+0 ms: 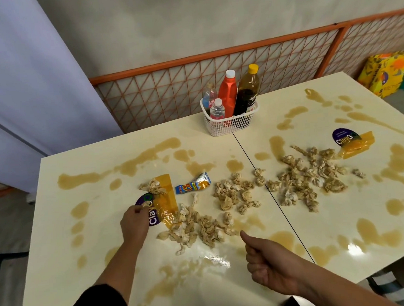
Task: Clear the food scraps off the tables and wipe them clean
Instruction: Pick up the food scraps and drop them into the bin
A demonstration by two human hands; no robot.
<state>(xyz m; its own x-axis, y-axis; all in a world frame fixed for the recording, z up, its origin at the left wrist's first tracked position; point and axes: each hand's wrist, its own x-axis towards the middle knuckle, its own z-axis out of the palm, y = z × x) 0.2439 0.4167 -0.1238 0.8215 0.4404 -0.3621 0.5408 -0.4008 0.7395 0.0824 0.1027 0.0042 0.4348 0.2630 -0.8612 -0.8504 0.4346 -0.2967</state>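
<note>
Two cream tables stand pushed together: the left table and the right table. Brown liquid spills streak both. Crumpled beige food scraps lie in heaps on the left table, and more scraps on the right one. A snack wrapper lies among them. My left hand pinches a small scrap over a purple sticker. My right hand hovers at the front, fingers curled, thumb out, holding nothing.
A white basket with several bottles stands at the back across the tables' seam. A second purple sticker with orange tape sits on the right table. An orange lattice fence runs behind. A yellow bag is at far right.
</note>
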